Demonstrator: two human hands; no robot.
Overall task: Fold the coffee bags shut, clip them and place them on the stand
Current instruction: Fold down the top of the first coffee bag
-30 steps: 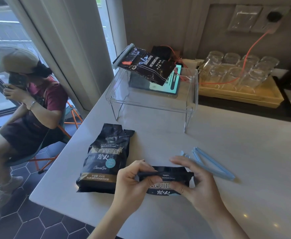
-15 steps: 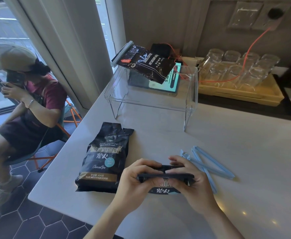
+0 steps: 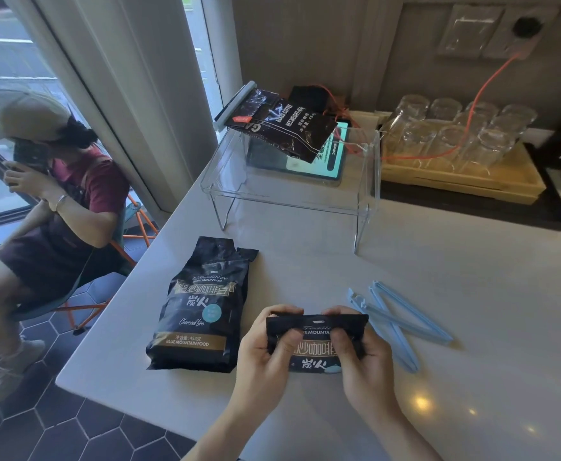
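Both hands hold a black coffee bag (image 3: 315, 356) at the table's near edge, its top folded over. My left hand (image 3: 266, 361) pinches the fold's left side and my right hand (image 3: 359, 364) pinches its right side. A second black coffee bag (image 3: 202, 307) lies flat to the left, its top unfolded. Two light blue clips (image 3: 395, 324) lie crossed just right of my hands. On the clear acrylic stand (image 3: 289, 201) at the back rests a third black bag (image 3: 282, 128), with a pale clip (image 3: 236, 104) shut across its top.
A wooden tray (image 3: 505, 181) with several upturned glasses sits at the back right, an orange cable across it. A tablet (image 3: 315, 164) lies under the stand. A person (image 3: 49, 201) sits on a chair beyond the table's left edge, by the window.
The folded top of the bag has been rolled toward me and now faces up, showing more of its label. My thumbs now press on the front of the fold.
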